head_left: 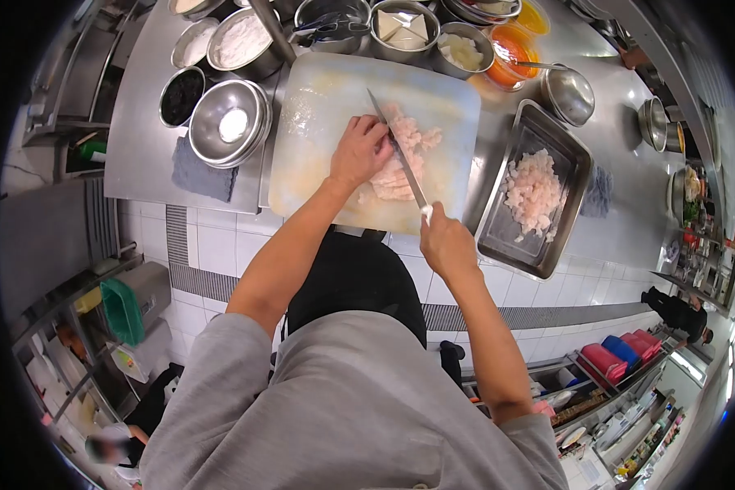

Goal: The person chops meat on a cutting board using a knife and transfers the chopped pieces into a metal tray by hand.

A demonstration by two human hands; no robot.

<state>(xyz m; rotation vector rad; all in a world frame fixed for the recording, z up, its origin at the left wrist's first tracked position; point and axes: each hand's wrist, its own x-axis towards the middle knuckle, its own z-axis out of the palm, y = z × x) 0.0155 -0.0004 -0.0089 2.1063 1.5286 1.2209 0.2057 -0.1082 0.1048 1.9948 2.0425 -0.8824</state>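
My right hand (449, 242) is closed round the handle of a kitchen knife (408, 170), whose blade slants up and left across the cutting board (318, 98). My left hand (363, 150) has its fingers curled against the raw meat, close beside the blade; the fingertips are partly hidden. The pale pink raw meat (396, 181) lies on the board on both sides of the knife, in small pieces at the upper right and a larger mass lower down. To the right, a metal tray (576, 159) holds a heap of diced pale pink meat (535, 194).
Stacked metal bowls (229, 122) stand left of the board on a grey cloth (192, 175). Behind it are a pot of white powder (241, 39), a bowl of pale chunks (461, 53) and an orange liquid container (510, 57). Other people (686, 314) are in the background.
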